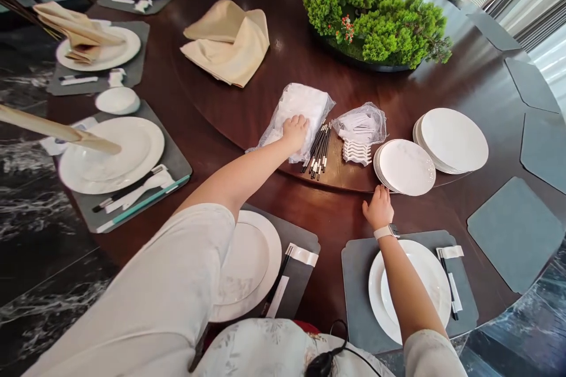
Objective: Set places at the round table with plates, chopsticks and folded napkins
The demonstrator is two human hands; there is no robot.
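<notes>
My left hand (pixel 295 131) lies on a clear plastic bag of white items (pixel 305 99), its fingers stretched out. Beside it is a loose bundle of black chopsticks (pixel 319 150) with silvery-white ends. My right hand (pixel 379 207), with a watch on the wrist, reaches to the turntable edge just below a stack of small white plates (pixel 407 167). Its fingers are extended; whether they touch the plates I cannot tell. Between the hands sit stacked white chopstick rests (pixel 357 152) and a plastic bag of small white pieces (pixel 360 123). Larger white plates (pixel 455 140) are stacked to the right.
Two place settings are in front of me, with a plate (pixel 247 253) and a grey placemat (pixel 358 283). Further settings with folded napkins (pixel 86 35) line the left. A beige cloth (pixel 230 44) and a green plant centrepiece (pixel 380 17) occupy the turntable. Bare placemats (pixel 515 235) lie right.
</notes>
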